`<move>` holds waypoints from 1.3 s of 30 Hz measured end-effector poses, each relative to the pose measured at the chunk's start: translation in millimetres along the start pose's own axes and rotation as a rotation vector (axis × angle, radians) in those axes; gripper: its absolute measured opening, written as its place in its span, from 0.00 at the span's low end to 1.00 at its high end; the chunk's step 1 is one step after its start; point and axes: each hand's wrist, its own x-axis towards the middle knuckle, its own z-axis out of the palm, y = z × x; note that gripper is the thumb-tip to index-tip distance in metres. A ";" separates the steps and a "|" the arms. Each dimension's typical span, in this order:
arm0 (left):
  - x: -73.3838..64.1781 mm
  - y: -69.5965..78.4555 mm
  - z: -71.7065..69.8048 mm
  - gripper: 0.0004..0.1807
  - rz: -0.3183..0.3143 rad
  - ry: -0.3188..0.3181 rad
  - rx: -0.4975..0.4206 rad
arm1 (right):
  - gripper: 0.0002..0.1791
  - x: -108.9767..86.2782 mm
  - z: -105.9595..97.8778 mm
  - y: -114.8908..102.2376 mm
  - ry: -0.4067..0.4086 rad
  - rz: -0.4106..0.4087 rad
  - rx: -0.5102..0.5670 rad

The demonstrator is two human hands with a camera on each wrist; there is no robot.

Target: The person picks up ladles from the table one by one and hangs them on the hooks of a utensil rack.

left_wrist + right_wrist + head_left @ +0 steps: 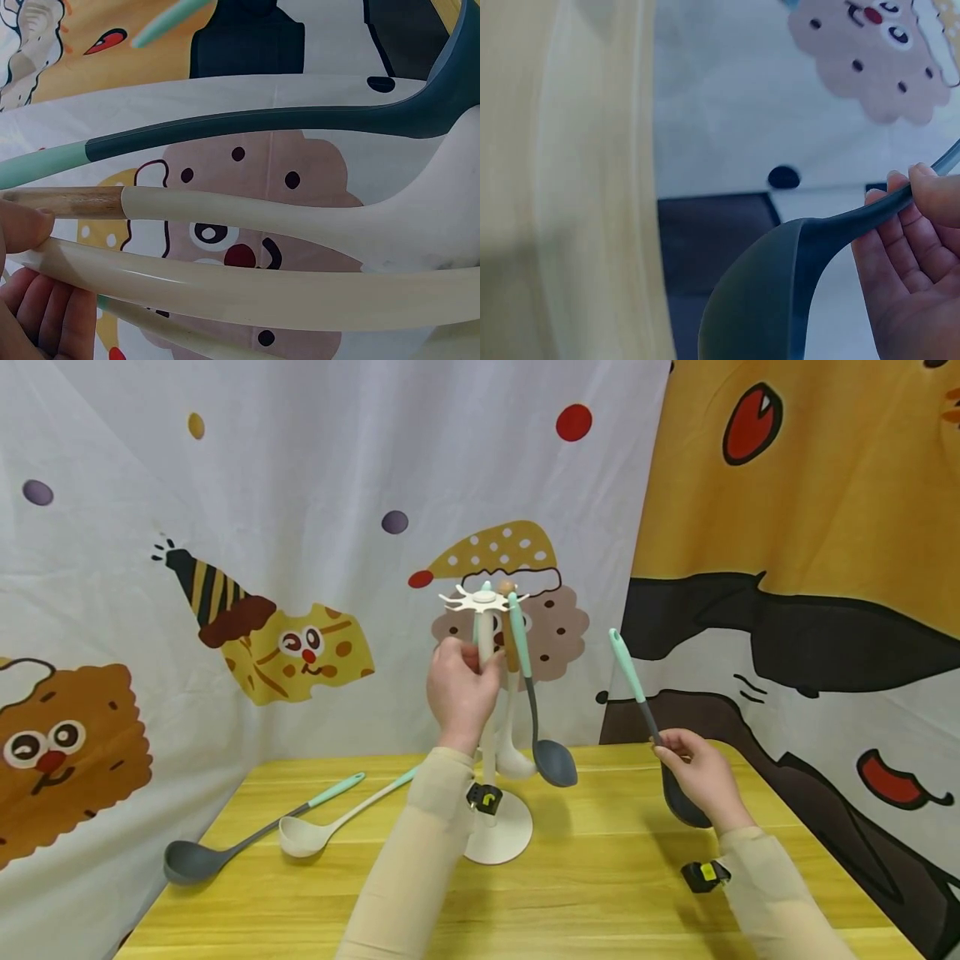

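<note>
My left hand (460,693) grips the white post (285,300) of a utensil stand, just below its pronged top (483,600). From the prongs hang a dark grey ladle (555,764) with a mint handle and a white ladle (514,763) with a wooden handle. Another pale utensil is partly hidden behind the post. Off to the right, my right hand (699,774) pinches a second dark grey ladle (757,292) by its neck between thumb and fingers. Its mint handle points up and its bowl hangs low, above the table.
On the left of the wooden table (600,893) lie a dark grey ladle (195,862) and a white ladle (303,838), both with mint handles. The stand's round base (501,839) rests mid-table. A printed cloth (315,460) hangs behind.
</note>
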 end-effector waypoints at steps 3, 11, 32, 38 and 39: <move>0.3 -0.1 -0.1 0.16 -0.002 -0.002 -0.007 | 0.11 0.6 1.2 -10.8 0.015 -0.025 0.032; 0.2 -0.2 -0.1 0.16 0.005 0.004 -0.006 | 0.11 1.2 7.3 -33.0 0.041 -0.032 0.081; 0.6 -1.6 0.7 0.16 0.016 0.009 -0.005 | 0.07 -2.2 25.2 -85.2 0.065 -0.174 0.283; 0.4 -1.8 0.8 0.16 0.024 0.011 -0.005 | 0.06 -3.9 31.4 -95.8 0.054 -0.179 0.296; 0.4 -1.9 0.8 0.16 0.024 0.011 -0.005 | 0.06 -4.4 32.4 -97.8 0.051 -0.178 0.302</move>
